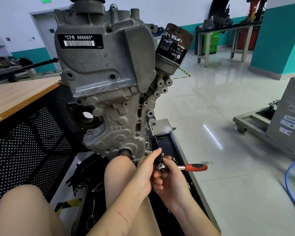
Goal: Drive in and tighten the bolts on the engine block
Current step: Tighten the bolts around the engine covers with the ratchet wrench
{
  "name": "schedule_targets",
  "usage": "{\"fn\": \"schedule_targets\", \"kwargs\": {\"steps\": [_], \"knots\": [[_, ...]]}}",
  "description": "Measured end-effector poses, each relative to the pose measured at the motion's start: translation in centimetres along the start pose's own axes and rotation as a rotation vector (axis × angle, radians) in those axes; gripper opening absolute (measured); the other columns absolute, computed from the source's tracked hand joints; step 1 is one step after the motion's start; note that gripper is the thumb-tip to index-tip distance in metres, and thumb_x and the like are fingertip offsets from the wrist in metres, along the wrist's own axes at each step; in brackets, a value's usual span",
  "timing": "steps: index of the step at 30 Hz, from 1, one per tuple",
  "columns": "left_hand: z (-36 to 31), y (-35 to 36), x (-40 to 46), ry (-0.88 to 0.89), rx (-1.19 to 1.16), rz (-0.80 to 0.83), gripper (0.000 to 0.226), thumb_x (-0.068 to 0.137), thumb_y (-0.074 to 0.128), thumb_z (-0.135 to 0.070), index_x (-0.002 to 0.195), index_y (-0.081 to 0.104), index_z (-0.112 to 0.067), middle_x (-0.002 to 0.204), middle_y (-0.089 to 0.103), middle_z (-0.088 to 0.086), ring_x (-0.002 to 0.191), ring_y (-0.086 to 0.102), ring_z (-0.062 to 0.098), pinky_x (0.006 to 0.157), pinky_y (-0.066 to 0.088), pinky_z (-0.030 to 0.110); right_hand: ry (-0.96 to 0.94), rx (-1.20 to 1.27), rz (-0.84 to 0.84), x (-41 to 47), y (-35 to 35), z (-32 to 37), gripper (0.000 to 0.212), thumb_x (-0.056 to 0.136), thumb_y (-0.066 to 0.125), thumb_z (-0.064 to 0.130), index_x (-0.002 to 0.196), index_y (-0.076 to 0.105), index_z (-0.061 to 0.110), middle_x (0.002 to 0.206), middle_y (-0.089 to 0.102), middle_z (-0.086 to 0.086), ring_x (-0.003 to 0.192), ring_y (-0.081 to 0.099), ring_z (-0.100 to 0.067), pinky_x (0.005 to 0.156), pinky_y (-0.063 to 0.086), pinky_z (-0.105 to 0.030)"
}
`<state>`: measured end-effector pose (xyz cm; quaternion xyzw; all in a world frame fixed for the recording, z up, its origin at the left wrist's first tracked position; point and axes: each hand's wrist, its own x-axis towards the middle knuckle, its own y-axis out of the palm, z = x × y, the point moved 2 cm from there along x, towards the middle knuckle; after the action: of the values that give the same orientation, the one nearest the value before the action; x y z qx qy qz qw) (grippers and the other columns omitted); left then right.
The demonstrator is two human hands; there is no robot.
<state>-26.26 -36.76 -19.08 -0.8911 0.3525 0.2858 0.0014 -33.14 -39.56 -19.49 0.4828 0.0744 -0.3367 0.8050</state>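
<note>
Above a black tray (173, 147) of small parts, both hands (147, 174) (173, 183) grip the ratchet (184, 167) at the engine block (112, 92).

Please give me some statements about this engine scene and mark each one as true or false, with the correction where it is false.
1. Both hands are on the ratchet. True: the left hand grips its black extension and the right hand holds it at the head.
2. The ratchet handle is blue. False: it is red and black.
3. The label on the engine block reads CFB 666660. True.
4. The oil filter lies on the floor. False: it is mounted on the engine's upper right side.
5. A blue hose lies on the floor at right. True.
</note>
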Motion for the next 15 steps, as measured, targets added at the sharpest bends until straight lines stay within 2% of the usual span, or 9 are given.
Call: {"fn": "schedule_targets", "kwargs": {"steps": [6,12,14,15], "knots": [[0.4,0.0,-0.2,-0.025,-0.049,0.032,0.033,0.085,0.055,-0.041,0.097,0.061,-0.011,0.032,0.046,-0.005,0.022,0.028,0.008,0.030,0.022,0.008,0.006,0.010,0.010,-0.4,-0.3,-0.2,0.018,0.091,0.049,0.022,0.076,0.057,0.017,0.043,0.046,-0.005,0.029,0.035,-0.009,0.029,0.025,-0.014],[0.2,0.0,-0.1,-0.026,-0.057,0.089,0.035,0.087,0.053,-0.042,0.098,0.059,-0.009,0.038,0.052,-0.004,0.023,0.032,0.008,0.029,0.024,0.009,0.005,0.021,0.018,-0.3,-0.3,-0.2,0.018,0.092,0.048,0.023,0.077,0.057,0.020,0.044,0.045,-0.005,0.028,0.034,-0.009,0.030,0.024,-0.014],[-0.6,0.0,0.5,-0.004,-0.156,0.070,0.037,0.089,0.050,-0.043,0.095,0.059,-0.007,0.052,0.062,0.001,0.033,0.047,0.012,0.034,0.036,0.015,0.013,0.000,0.024,-0.3,-0.3,-0.2,0.017,0.091,0.047,0.022,0.080,0.056,0.015,0.043,0.045,-0.005,0.028,0.034,-0.008,0.029,0.024,-0.014],[-1.3,-0.1,1.0,0.027,-0.215,0.035,0.037,0.091,0.048,-0.042,0.093,0.059,-0.007,0.058,0.066,0.004,0.045,0.055,0.015,0.043,0.044,0.020,0.016,-0.014,0.025,-0.3,-0.5,-0.1,0.018,0.091,0.047,0.022,0.079,0.054,0.011,0.043,0.046,-0.006,0.028,0.035,-0.008,0.029,0.024,-0.014]]}}
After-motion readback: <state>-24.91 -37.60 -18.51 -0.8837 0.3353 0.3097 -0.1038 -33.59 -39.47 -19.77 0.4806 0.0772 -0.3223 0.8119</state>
